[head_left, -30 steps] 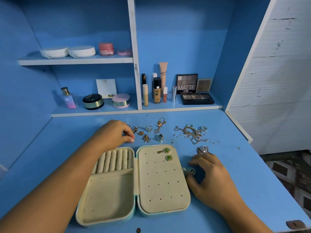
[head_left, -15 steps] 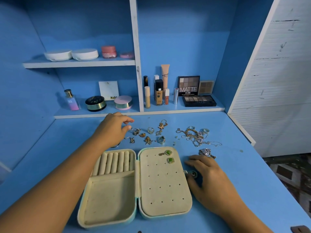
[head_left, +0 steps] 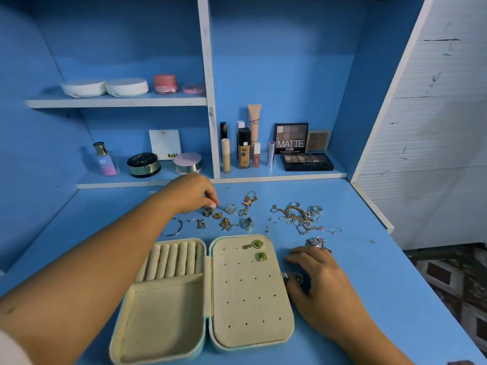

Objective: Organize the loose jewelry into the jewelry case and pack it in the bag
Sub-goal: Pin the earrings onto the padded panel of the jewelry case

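Note:
An open cream jewelry case (head_left: 168,320) lies flat on the blue desk, ring rolls (head_left: 172,259) in its left half. Its right panel carries two green earrings (head_left: 259,250). Behind the case lie loose rings, gold charms (head_left: 226,223), a thin hoop (head_left: 175,227) and a tangle of chains (head_left: 300,217). My left hand (head_left: 189,196) reaches past the case and its fingertips pinch a small ring (head_left: 209,209) among the loose pieces. My right hand (head_left: 316,283) rests on the desk by the case's right edge, at its snap tab (head_left: 296,277). No bag is in view.
Shelves at the back hold cosmetics: a perfume bottle (head_left: 105,160), compacts (head_left: 143,164), tubes (head_left: 243,151) and eyeshadow palettes (head_left: 305,160). White pads and pink jars (head_left: 164,84) sit on the upper shelf. A white slatted panel (head_left: 421,127) borders the desk on the right.
My left hand moved from the case's top left corner further back and right into the loose jewelry, and now pinches a ring. My right hand stayed at the snap tab.

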